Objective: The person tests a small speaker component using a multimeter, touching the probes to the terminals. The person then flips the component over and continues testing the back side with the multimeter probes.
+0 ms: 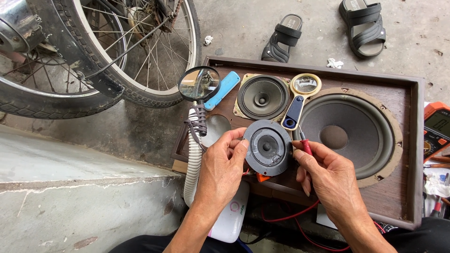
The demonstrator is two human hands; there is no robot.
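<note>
A small round grey speaker driver (267,147) with a dark dome at its centre is held up over the lower left part of a brown wooden speaker cabinet (412,154) that lies face-up on the concrete floor (243,28). The left hand (220,168) has its grip closed on the driver's left rim, thumb on the front and fingers behind. The right hand (328,180) pinches a red test probe (304,144) between thumb and forefinger, the tip just beside the driver's right edge; a red lead (290,218) trails down below the hands.

In the cabinet sit a large grey woofer cone (349,133) on the right and a smaller black mid-range cone (262,97) above the held driver, with an open round hole (216,127) to the left. A blue-handled magnifier with a cream rim (302,93) lies between the two cones. A black-rimmed round mirror (199,83) stands on a white ribbed hose (193,164), near a light-blue flat handle (222,89). An orange multimeter (436,129) is at the right edge. A motorcycle wheel (108,51) fills the upper left, and two dark sandals (323,30) lie beyond the cabinet.
</note>
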